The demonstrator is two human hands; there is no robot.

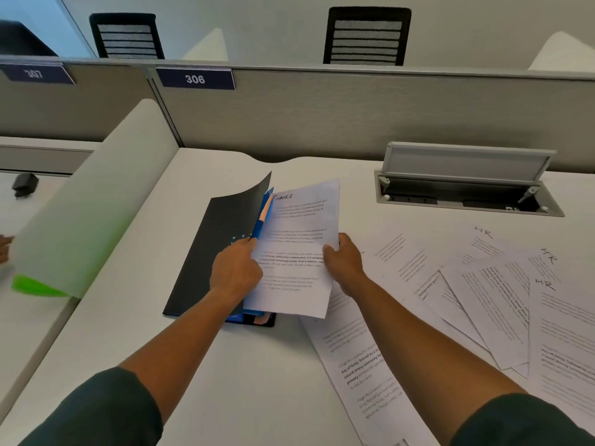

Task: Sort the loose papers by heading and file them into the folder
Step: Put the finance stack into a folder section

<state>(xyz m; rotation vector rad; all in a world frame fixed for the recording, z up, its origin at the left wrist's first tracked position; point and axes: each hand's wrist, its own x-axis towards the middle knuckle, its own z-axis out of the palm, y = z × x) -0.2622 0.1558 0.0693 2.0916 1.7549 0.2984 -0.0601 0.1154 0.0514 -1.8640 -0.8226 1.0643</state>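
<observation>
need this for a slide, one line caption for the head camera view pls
Both hands, left hand and right hand, slide a white FINANCE-headed sheet into an open black folder; HR-headed papers beside it.

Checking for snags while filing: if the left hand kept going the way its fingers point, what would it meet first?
Probably the blue divider inside the folder: the left hand points up-right at it, fingertips apparently touching already.

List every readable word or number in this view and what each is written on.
"306": partition plate.
"307": neighbouring plate, blurred.
"FINANCE": handwritten on the held sheet.
"HR": handwritten on three loose sheets.
Printed body text: mostly too small to read.
</observation>
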